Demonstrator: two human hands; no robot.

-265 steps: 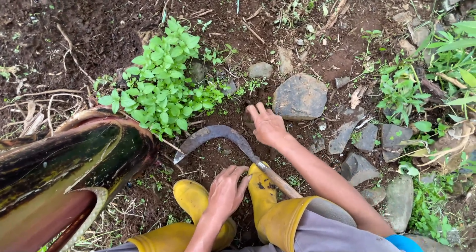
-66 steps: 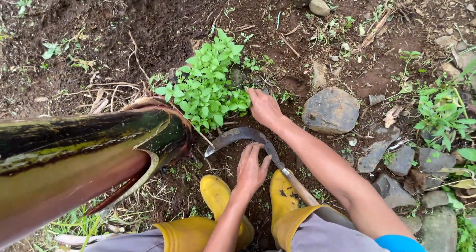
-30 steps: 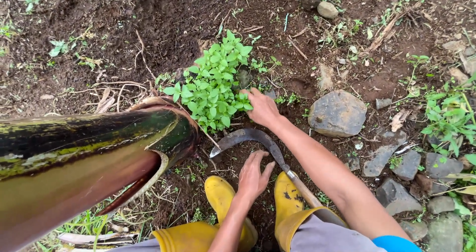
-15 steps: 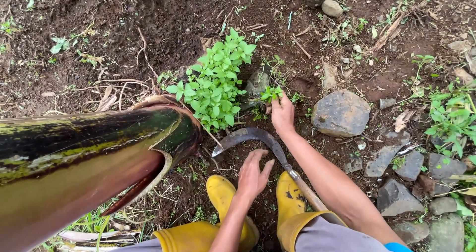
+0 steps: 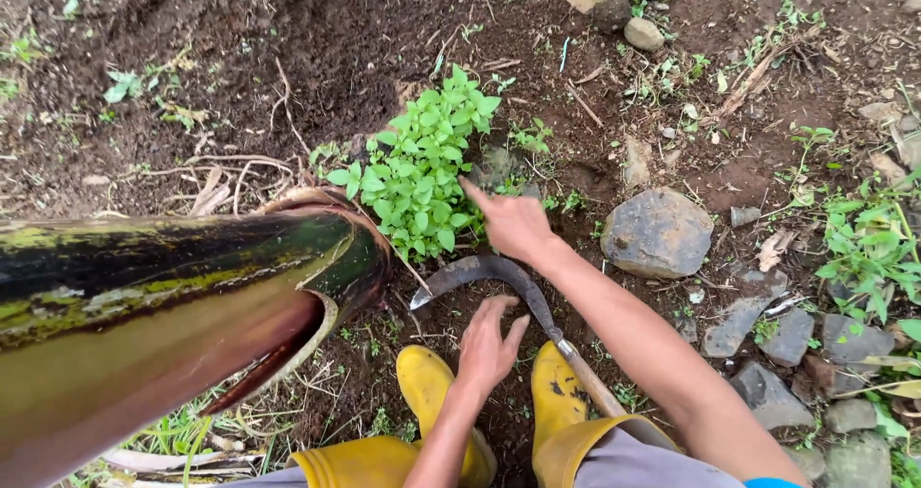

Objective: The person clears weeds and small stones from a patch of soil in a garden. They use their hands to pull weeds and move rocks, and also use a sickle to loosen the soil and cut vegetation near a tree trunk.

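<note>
Weeding by hand: your open right hand (image 5: pixel 513 224) reaches the leafy green clump (image 5: pixel 422 171); next, grip low. Your left hand (image 5: pixel 487 339), open, rests on soil beside the curved rusty sickle (image 5: pixel 489 272).

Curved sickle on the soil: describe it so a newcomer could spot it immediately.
Start at the thick green-and-maroon banana stalk lying on the left. Just past its cut end, above the yellow rubber boots, lies the rusty curved-blade sickle with a pale wooden handle, between the left hand and right hand. It is the only metal thing there.
</note>
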